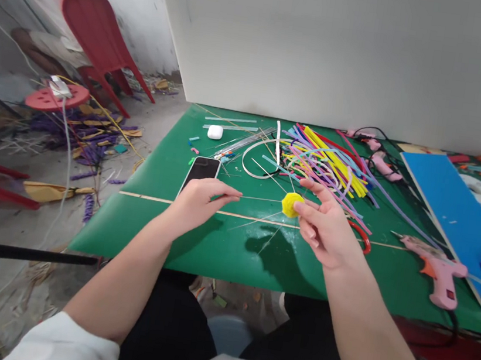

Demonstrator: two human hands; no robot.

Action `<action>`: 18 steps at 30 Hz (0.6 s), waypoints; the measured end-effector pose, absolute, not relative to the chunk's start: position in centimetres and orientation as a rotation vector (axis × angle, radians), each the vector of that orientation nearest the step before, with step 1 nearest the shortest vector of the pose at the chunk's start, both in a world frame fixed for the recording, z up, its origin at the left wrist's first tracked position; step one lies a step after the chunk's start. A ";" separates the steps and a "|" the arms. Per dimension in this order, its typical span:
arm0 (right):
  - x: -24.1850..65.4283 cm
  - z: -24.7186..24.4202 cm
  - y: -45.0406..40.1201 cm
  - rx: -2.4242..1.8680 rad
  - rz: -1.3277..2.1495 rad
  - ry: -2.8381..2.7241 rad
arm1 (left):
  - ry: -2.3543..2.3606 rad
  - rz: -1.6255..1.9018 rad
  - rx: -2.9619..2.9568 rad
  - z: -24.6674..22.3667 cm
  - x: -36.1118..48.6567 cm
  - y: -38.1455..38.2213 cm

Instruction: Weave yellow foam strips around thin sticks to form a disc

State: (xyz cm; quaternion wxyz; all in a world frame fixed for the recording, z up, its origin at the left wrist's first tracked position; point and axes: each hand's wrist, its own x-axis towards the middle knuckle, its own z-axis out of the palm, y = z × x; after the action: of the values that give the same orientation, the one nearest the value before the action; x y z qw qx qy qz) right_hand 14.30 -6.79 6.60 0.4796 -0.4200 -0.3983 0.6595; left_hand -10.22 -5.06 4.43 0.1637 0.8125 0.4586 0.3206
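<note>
Between the thumb and fingers of my right hand [321, 219] is a small yellow disc [291, 205], with several thin wires sticking out around it. My left hand [206, 200] pinches the far end of one thin wire [262, 199] that runs level from the disc. Both hands hover above the green table, and their shadows fall on it. A dark-screened phone [203, 170] lies just beyond my left hand. Past the disc is a pile of coloured pipe cleaners [327, 162]. The handles of a red-handled tool [363, 237] show partly behind my right wrist.
On the right of the green table [150, 227] lie a pink glue gun [435, 267] and a blue board [453, 214]. A white earbud case [215, 132] sits at the back left. A white panel [328, 56] stands behind. Left are a red chair [94, 31] and a red stool [38, 97].
</note>
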 end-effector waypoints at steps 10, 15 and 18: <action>13.3 5.9 -6.4 -1.037 1.544 -0.955 | 1.145 1.199 2.545 4.7 -6.2 -8.1; 12.7 6.0 -6.8 -1.045 1.583 -0.981 | 1.221 1.151 2.179 4.1 -5.1 -8.3; 12.7 6.1 -6.9 -1.059 1.590 -0.993 | 1.212 1.047 2.074 4.4 -5.6 -8.1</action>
State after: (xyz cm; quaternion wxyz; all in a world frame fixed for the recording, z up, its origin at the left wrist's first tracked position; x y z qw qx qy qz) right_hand 12.73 -6.91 6.15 0.4743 -0.4330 -0.4061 0.6502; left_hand -5.56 -8.07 4.40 0.2578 0.7647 0.4470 0.3859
